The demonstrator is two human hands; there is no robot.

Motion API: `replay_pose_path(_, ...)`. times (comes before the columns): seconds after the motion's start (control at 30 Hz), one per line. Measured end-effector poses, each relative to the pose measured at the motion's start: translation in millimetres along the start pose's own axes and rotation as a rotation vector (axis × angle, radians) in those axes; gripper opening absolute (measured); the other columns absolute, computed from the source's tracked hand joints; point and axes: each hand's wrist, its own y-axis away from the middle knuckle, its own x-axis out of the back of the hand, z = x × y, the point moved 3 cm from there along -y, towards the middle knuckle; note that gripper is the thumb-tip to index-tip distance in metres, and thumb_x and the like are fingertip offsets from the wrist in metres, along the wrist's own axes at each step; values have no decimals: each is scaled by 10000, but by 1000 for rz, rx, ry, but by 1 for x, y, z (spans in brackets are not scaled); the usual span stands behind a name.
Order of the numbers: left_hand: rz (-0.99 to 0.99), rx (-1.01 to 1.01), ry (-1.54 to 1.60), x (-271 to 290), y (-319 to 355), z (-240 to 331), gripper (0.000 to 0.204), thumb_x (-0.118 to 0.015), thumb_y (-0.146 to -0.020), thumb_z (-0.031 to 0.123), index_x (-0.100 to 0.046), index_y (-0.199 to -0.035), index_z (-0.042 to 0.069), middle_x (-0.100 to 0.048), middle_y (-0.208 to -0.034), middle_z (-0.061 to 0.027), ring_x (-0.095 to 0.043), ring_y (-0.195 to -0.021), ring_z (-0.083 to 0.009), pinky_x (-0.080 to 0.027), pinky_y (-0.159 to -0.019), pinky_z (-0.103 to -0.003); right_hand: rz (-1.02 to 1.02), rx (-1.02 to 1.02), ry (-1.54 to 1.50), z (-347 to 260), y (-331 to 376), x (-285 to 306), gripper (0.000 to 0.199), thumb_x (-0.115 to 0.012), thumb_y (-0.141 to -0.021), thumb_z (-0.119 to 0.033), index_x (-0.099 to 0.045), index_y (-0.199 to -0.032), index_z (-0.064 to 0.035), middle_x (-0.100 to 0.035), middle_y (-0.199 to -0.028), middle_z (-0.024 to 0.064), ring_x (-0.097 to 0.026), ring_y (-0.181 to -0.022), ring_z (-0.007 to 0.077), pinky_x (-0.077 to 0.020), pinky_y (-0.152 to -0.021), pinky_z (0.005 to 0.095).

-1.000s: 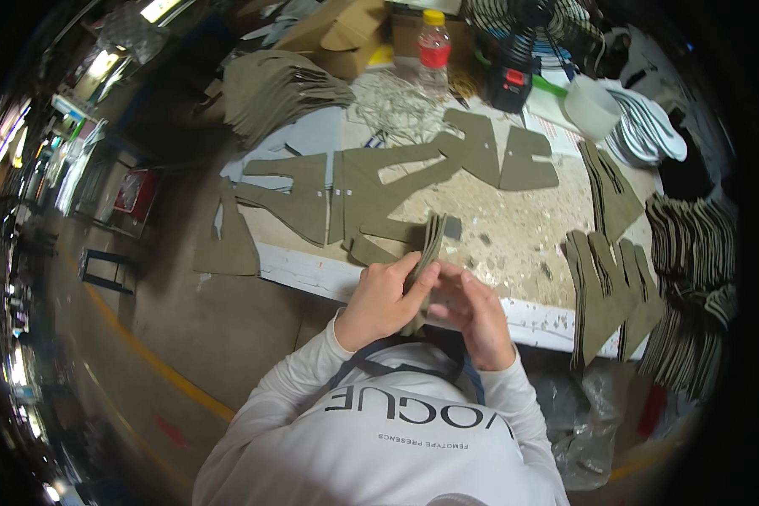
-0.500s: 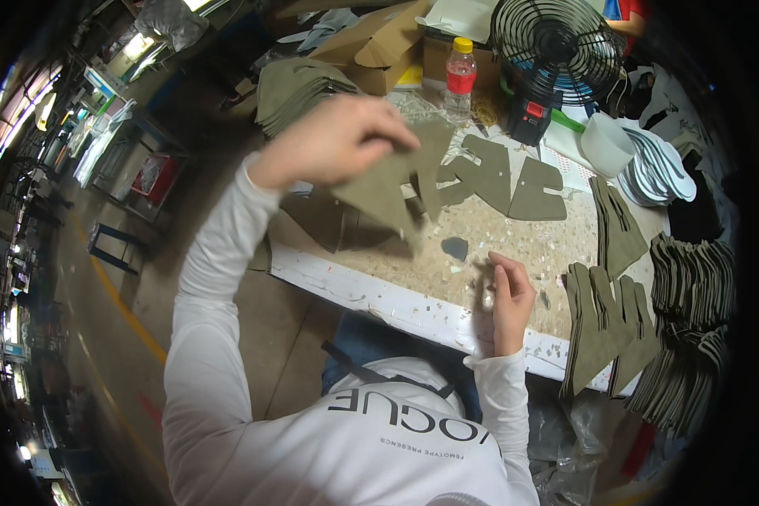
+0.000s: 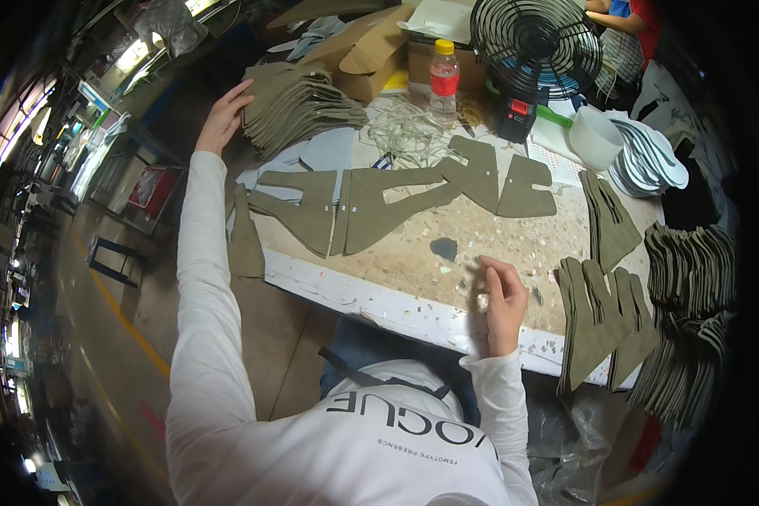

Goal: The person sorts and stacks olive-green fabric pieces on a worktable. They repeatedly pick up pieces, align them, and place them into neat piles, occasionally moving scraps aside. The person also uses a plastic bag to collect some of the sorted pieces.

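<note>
Back left on the table [image 3: 523, 244], a cloth stack [image 3: 304, 111] might slip if nudged by the left hand [image 3: 223, 118] at its edge — fingers extended, hold unclear — the right hand [image 3: 504, 305] half-curled, apparently empty.

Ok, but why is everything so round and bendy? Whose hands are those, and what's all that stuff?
There's no robot here, just a person wearing a camera on their head. It looks down through a very wide lens, which makes straight edges bend. The left hand reaches out to the edge of a stack of olive pieces. The right hand is near the front of the table. I can't see anything held in either hand. More flat olive pieces lie in the middle. At the back are a bottle with a yellow cap and a black fan.
</note>
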Motion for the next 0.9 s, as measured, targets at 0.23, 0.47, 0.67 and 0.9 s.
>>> replay_pose_path(0.23,386,-483,-1044,-16,43,44,354,-726,-841,223,-681,-1176,119,-642,-1156,-86,-659,-947,-160,-528,-823,-279,-108,-23,190,-43,-13,-14,180,-569,-950,-60,-711,-1055,-26,-667,-999,54,-619,-879,122,-474,-714,249)
replay_pose_path(0.47,-122,-527,-719,-91,185,40,298,-722,-818,95,-680,-1112,59,-683,-1068,-94,-664,-843,-154,-530,-790,-295,-419,566,494,-87,-52,-78,139,-654,-832,-31,-707,-959,-42,-646,-877,111,-632,-826,285,-506,-722,357)
replay_pose_path(0.67,-280,-286,-803,-122,245,-27,353,-751,-772,159,-673,-1103,67,-668,-1183,-121,-621,-1117,-311,-488,-952,-363,-718,757,536,-45,-59,-160,134,-705,-790,-116,-700,-913,-63,-612,-915,109,-609,-909,304,-522,-786,392)
replay_pose_path(0.9,-196,-310,-736,-112,246,-62,268,-766,-741,170,-719,-990,80,-691,-1128,-72,-661,-1022,-280,-522,-884,-356,-529,593,378,-32,-66,-166,179,-704,-832,-169,-709,-963,-46,-628,-850,95,-614,-780,290,-529,-711,367)
